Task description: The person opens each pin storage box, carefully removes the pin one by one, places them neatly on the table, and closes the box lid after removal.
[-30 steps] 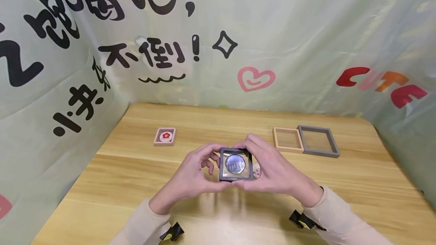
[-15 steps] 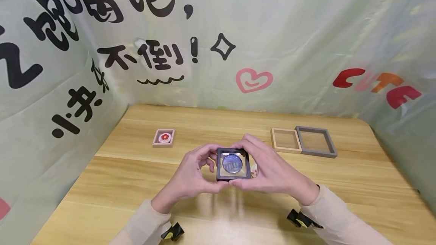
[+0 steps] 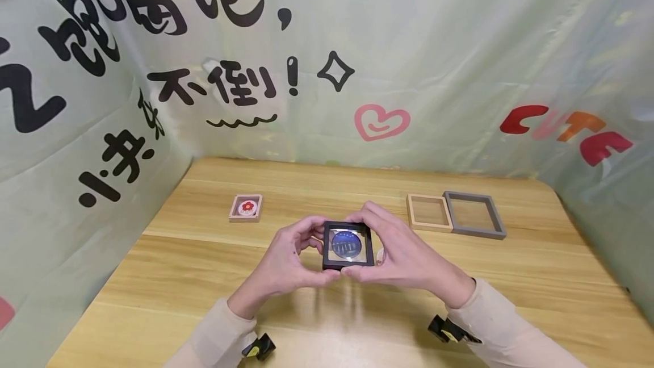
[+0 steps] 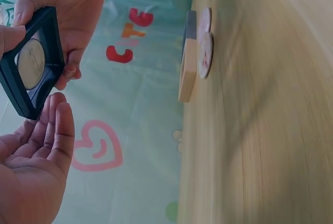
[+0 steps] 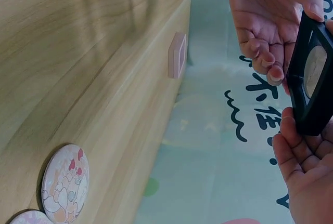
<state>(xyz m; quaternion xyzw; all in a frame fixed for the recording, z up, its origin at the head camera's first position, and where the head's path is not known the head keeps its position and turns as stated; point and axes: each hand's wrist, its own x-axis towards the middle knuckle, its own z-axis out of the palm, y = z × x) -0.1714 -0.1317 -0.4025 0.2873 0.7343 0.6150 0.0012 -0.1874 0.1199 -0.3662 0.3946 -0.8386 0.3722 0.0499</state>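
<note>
Both hands hold a small square black display frame (image 3: 334,225) above the table, with a round blue disc (image 3: 346,245) suspended in its clear window. My left hand (image 3: 286,257) pinches the left side, thumb at the lower edge and index finger at the upper. Opposite it, my right hand (image 3: 403,249) pinches the right side the same way, both thumbs close together along the bottom. In the left wrist view the frame (image 4: 54,42) is seen from the side, its window tilted. The right wrist view shows the frame (image 5: 312,122) between the fingers of both hands.
A pink frame (image 3: 245,219) with a red-flower badge (image 3: 247,207) lies at the back left of the wooden table (image 3: 337,334). A tan frame (image 3: 431,228) and larger grey frame (image 3: 480,234) adjoin at back right. Two round patterned badges (image 5: 65,185) lie behind my right hand.
The black frame has shifted very slightly left in the head view, its disc now looking deeper blue. Both hands keep the same hold.
</note>
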